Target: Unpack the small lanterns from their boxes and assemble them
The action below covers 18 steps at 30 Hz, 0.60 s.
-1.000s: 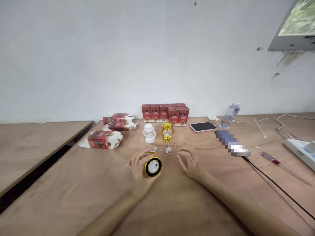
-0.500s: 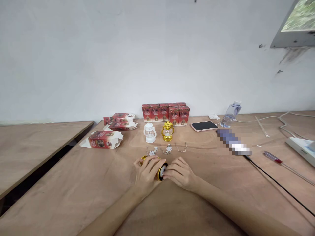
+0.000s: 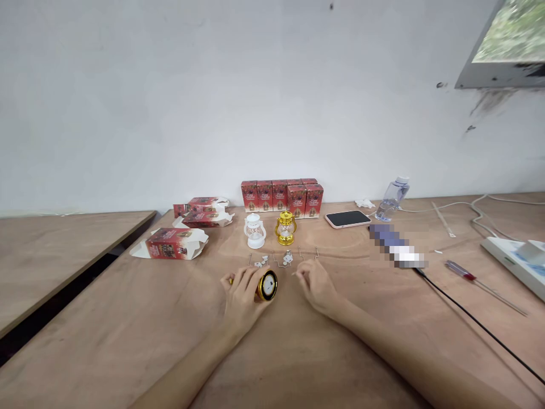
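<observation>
My left hand (image 3: 242, 295) is wrapped round a small gold lantern (image 3: 268, 286) lying on its side. The lantern's black-rimmed base with a pale round centre faces right, and my fingers cover most of its body. To the right, apart from the lantern, my right hand (image 3: 318, 287) has its thumb and fingers pinched together low over the table. A small pale tip shows at the fingertips; I cannot make out what it is. Just beyond both hands lie bent wire handles (image 3: 279, 264) and small white pieces (image 3: 288, 258). A white lantern (image 3: 255, 232) and another gold lantern (image 3: 285, 228) stand upright behind them.
Red printed boxes (image 3: 264, 196) stand by the wall. Opened, torn boxes (image 3: 168, 244) lie at left. On the right are a phone (image 3: 348, 218), a water bottle (image 3: 392, 200), a blurred-out object with a black cable (image 3: 477, 326), a screwdriver (image 3: 462, 270) and a power strip (image 3: 513, 258).
My right hand has come away from the lantern's base and moved right. My left hand has shifted slightly left and tipped the base more towards me. The whole view has shifted a little.
</observation>
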Each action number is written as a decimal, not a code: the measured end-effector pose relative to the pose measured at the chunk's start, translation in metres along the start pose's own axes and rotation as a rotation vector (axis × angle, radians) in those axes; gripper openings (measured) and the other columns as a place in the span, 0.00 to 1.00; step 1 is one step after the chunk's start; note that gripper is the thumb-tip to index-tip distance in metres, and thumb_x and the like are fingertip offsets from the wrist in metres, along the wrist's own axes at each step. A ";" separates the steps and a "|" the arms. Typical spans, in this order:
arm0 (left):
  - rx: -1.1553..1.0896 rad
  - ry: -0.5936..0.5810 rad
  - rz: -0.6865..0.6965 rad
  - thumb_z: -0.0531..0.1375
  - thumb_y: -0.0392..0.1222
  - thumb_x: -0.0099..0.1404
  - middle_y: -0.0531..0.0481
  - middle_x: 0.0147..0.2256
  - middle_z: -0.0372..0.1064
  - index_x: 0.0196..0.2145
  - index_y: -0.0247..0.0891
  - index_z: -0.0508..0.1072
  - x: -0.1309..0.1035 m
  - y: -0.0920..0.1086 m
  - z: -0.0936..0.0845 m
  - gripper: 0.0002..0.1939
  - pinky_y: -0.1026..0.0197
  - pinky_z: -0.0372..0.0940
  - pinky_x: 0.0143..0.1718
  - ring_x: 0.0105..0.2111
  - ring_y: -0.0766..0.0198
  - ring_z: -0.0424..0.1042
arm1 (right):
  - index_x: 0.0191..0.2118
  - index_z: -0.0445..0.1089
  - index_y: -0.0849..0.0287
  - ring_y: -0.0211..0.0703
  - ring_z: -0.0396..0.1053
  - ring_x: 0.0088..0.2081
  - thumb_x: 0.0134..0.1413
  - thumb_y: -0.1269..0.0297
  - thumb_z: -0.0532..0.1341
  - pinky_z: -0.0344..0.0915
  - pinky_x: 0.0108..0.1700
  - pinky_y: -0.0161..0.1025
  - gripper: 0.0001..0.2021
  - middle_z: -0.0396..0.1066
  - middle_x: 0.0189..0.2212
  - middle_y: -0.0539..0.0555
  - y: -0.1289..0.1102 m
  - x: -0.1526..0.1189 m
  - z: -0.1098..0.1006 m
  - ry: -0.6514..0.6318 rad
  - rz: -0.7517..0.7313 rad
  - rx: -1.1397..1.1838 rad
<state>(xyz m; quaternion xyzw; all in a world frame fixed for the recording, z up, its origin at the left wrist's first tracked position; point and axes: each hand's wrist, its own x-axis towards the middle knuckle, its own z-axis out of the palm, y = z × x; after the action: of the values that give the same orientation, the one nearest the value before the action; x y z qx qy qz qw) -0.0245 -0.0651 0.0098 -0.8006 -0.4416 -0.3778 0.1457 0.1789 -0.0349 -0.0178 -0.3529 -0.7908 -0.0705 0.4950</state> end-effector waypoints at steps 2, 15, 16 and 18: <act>0.003 -0.004 -0.001 0.59 0.39 0.58 0.46 0.38 0.74 0.44 0.39 0.68 0.001 -0.002 0.000 0.15 0.56 0.47 0.38 0.38 0.56 0.68 | 0.31 0.59 0.57 0.42 0.63 0.29 0.61 0.66 0.48 0.58 0.32 0.38 0.08 0.66 0.26 0.54 0.020 0.002 -0.001 -0.005 0.154 -0.107; -0.035 -0.017 0.000 0.58 0.40 0.59 0.45 0.39 0.74 0.45 0.40 0.69 -0.002 0.000 0.003 0.15 0.54 0.48 0.40 0.40 0.56 0.68 | 0.32 0.64 0.58 0.47 0.67 0.33 0.58 0.69 0.51 0.60 0.34 0.40 0.07 0.72 0.28 0.55 0.046 0.003 -0.004 -0.185 0.382 -0.367; -0.038 -0.014 0.003 0.59 0.39 0.59 0.46 0.39 0.74 0.45 0.40 0.69 -0.002 0.000 0.002 0.15 0.55 0.48 0.40 0.40 0.56 0.68 | 0.34 0.65 0.58 0.47 0.67 0.34 0.58 0.69 0.50 0.60 0.34 0.40 0.07 0.72 0.29 0.55 0.045 0.004 -0.004 -0.158 0.371 -0.364; -0.048 -0.006 0.010 0.59 0.39 0.59 0.46 0.38 0.74 0.45 0.40 0.69 -0.002 0.001 0.002 0.15 0.55 0.48 0.40 0.39 0.57 0.68 | 0.34 0.65 0.58 0.46 0.67 0.33 0.59 0.68 0.51 0.60 0.34 0.40 0.07 0.72 0.29 0.56 0.043 0.005 -0.006 -0.094 0.305 -0.348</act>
<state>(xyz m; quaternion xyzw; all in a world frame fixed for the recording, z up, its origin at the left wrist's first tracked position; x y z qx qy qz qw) -0.0233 -0.0659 0.0075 -0.8072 -0.4291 -0.3849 0.1270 0.2086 -0.0037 -0.0213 -0.5511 -0.7265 -0.1139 0.3945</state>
